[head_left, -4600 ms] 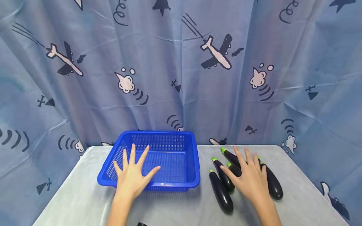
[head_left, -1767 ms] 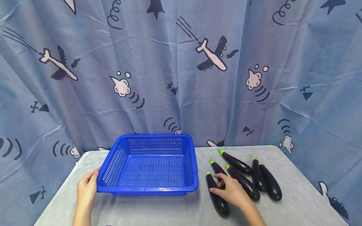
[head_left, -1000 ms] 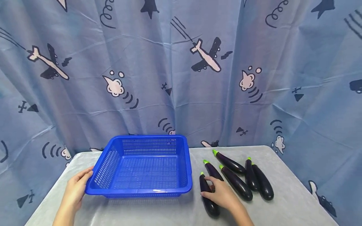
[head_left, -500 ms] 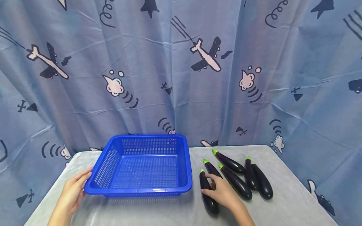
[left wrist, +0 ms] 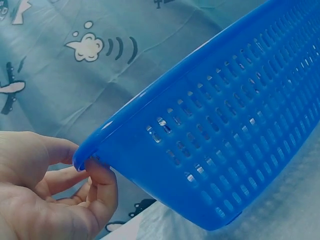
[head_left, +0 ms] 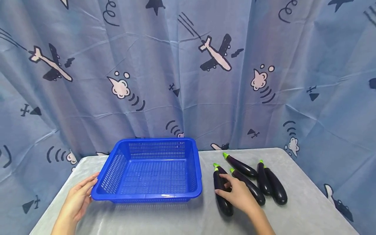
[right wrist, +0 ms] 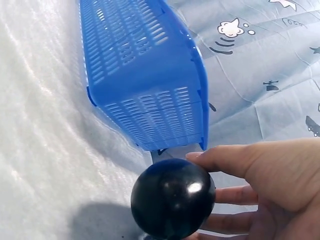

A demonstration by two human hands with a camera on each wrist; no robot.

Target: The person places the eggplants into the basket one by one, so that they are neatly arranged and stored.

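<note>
- your right hand (head_left: 238, 195) grips the nearest eggplant (head_left: 224, 207), thumb on one side and fingers curled round the other; its stem points between 11 and 12 o'clock, its round end between 5 and 6.
- that eggplant is between 3 and 4 o'clock of the blue basket (head_left: 147, 196), outside the rim; a shadow set apart from it in the right wrist view suggests it is just off the desk (head_left: 138, 218).
- your left hand (head_left: 77, 197) pinches the basket's rim between 8 and 9 o'clock, thumb above and fingers curled below.
- the step in hand looks like the pick-up: grip made, lift low. no eggplant shows inside the basket.
- your next move seems to call for raising it straight past the neighbouring eggplant (head_left: 221, 170), partly hidden behind it; you cannot tell from here whether the two touch.
- a carry towards 9 o'clock would then need the round end lifted over the basket's 3 o'clock wall, your left hand bracing the rim.
- the glossy skin may slip, so hold your pinch firm before swinging it.
- four more eggplants (head_left: 263, 179) lie between 12 and 3 o'clock of your right hand; give them room.
</note>
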